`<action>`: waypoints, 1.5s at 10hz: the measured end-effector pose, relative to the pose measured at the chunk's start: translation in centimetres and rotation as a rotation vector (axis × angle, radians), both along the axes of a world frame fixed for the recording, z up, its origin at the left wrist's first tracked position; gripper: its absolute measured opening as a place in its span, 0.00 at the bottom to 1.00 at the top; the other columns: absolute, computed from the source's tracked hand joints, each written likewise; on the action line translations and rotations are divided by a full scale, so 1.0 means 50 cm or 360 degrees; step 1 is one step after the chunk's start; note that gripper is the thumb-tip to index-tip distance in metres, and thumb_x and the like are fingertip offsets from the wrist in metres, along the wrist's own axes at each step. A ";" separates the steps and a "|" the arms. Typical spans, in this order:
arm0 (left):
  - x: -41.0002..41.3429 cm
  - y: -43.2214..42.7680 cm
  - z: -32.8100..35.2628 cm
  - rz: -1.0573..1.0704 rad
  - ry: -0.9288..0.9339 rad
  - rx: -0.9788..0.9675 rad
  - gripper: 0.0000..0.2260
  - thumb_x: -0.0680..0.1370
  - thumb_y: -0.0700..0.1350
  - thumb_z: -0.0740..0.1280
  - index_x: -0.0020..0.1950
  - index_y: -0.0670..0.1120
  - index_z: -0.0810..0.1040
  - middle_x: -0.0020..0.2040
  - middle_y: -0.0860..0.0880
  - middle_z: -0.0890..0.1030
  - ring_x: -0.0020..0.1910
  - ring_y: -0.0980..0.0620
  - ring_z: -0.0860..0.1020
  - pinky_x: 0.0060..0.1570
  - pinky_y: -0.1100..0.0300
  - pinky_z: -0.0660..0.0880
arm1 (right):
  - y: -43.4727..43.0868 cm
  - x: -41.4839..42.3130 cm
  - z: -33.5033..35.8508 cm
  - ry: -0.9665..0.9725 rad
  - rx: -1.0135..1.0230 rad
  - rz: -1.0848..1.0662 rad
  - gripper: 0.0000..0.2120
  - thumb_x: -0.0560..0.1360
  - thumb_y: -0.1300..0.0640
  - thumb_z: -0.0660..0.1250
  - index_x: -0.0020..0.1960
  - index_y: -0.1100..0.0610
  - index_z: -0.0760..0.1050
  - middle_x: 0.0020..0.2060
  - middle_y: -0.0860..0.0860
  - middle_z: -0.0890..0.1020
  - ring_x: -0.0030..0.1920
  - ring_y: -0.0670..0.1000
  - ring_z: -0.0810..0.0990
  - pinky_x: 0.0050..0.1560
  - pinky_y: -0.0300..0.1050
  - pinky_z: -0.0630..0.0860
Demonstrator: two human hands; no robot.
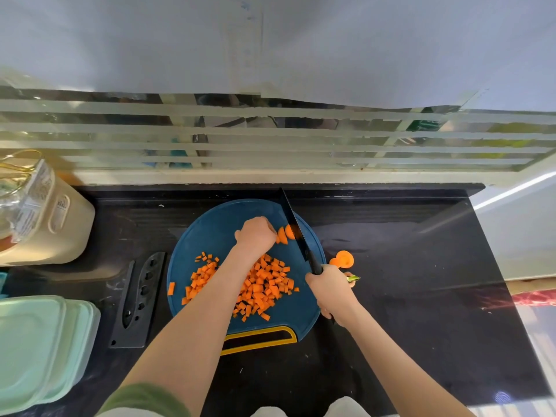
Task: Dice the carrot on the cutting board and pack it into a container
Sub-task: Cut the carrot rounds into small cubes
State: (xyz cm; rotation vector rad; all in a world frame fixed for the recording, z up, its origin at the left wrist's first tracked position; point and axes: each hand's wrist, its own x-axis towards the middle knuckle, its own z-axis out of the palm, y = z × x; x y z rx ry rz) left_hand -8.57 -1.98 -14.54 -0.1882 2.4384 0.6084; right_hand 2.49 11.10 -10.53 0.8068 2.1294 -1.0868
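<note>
An orange carrot piece (284, 235) is held down on a round dark-blue plastic cutting board (210, 230) by the curled fingers of the left hand (255, 234). A black knife (296, 233) is gripped by the right hand (329, 288), its blade against the carrot. Small orange carrot cubes (264, 284) are heaped mid-board. Pale green lidded containers (39, 350) are stacked at the left of the black worktop (406, 281).

The left forearm (210, 299) covers the middle of the diced carrot pile (266, 284) on the cutting board (210, 224). The left hand (255, 234) hides one end of the carrot piece (284, 235). The right hand (329, 288) encloses the handle of the knife (290, 215); the blade is blurred at the carrot. The containers (42, 350) at the left edge of the worktop (406, 296) are cut off. Label print on the bag (28, 203) is illegible.
</note>
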 end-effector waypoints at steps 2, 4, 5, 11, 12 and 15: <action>0.001 0.000 -0.005 0.0142 0.0002 0.0059 0.11 0.76 0.45 0.65 0.54 0.43 0.81 0.53 0.44 0.80 0.55 0.44 0.77 0.58 0.48 0.74 | 0.004 0.004 -0.001 -0.0061 0.0042 0.0028 0.13 0.80 0.60 0.58 0.36 0.55 0.65 0.30 0.50 0.67 0.29 0.48 0.68 0.29 0.39 0.67; -0.004 -0.001 -0.009 0.0112 0.0008 0.0013 0.11 0.77 0.46 0.64 0.57 0.45 0.80 0.55 0.46 0.80 0.58 0.45 0.75 0.60 0.51 0.71 | 0.001 0.005 -0.013 -0.0146 0.0143 0.0057 0.10 0.78 0.61 0.56 0.39 0.61 0.71 0.32 0.51 0.69 0.30 0.47 0.66 0.30 0.38 0.65; -0.006 -0.002 -0.015 0.0082 0.0019 0.0000 0.12 0.77 0.46 0.64 0.57 0.45 0.80 0.56 0.46 0.80 0.59 0.45 0.74 0.59 0.52 0.69 | -0.006 -0.004 -0.015 -0.0213 0.0102 0.0040 0.14 0.78 0.62 0.56 0.58 0.68 0.74 0.46 0.59 0.79 0.31 0.48 0.68 0.28 0.38 0.68; 0.026 -0.022 0.012 0.0047 0.0092 0.0219 0.12 0.77 0.40 0.59 0.58 0.47 0.76 0.55 0.48 0.81 0.59 0.45 0.74 0.60 0.49 0.68 | -0.007 0.021 -0.008 -0.0014 -0.0100 0.0008 0.09 0.79 0.59 0.60 0.40 0.55 0.68 0.29 0.51 0.67 0.26 0.47 0.66 0.25 0.38 0.64; 0.033 -0.017 0.029 0.0086 0.0128 0.0295 0.13 0.78 0.41 0.57 0.59 0.48 0.76 0.56 0.48 0.80 0.59 0.45 0.74 0.60 0.50 0.67 | 0.000 0.029 -0.008 -0.0059 -0.0218 -0.0142 0.07 0.78 0.59 0.61 0.41 0.56 0.68 0.29 0.51 0.66 0.24 0.47 0.64 0.24 0.39 0.63; 0.059 -0.013 0.043 0.0243 0.0020 0.0732 0.13 0.82 0.49 0.59 0.47 0.45 0.79 0.47 0.47 0.81 0.50 0.47 0.77 0.58 0.50 0.73 | 0.029 0.038 0.003 -0.0026 -0.0529 -0.0233 0.13 0.78 0.61 0.61 0.36 0.59 0.63 0.20 0.53 0.65 0.17 0.50 0.62 0.21 0.37 0.63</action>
